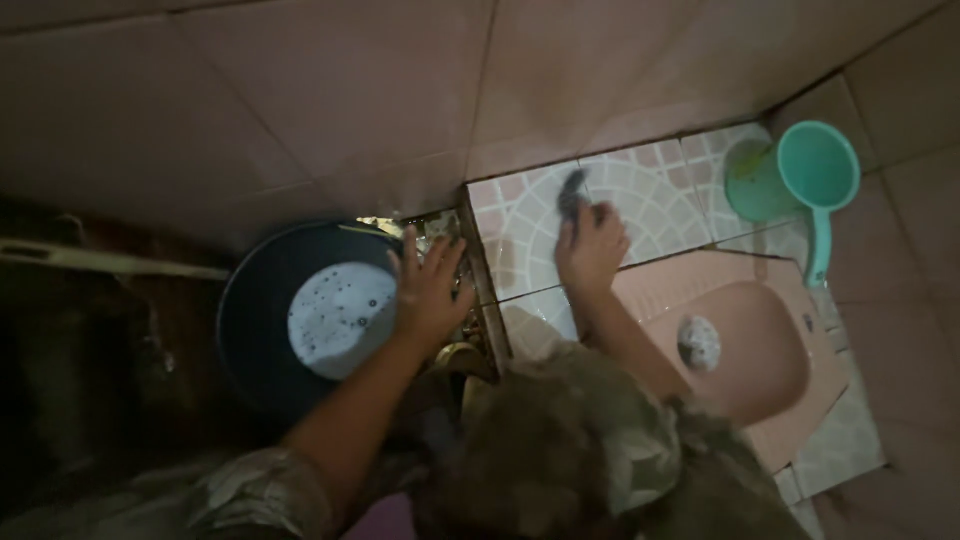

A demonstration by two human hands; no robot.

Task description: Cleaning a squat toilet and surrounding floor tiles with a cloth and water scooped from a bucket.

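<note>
Head view looks down on a dim tiled corner. Right hand [592,248] is closed around a dark brush [572,190], pressing it on the patterned step tiles [650,200] just behind the pink squat pan [745,350]. Left hand [428,285] is spread wide, fingers apart, resting at the rim of a dark bucket [255,320] holding foamy water [340,318]. A green dipper [818,170] stands on the tiles at the far right corner, well apart from both hands. A pale stick [100,260] lies to the left. A camouflage sleeve [600,450] hides the pan's near edge.
</note>
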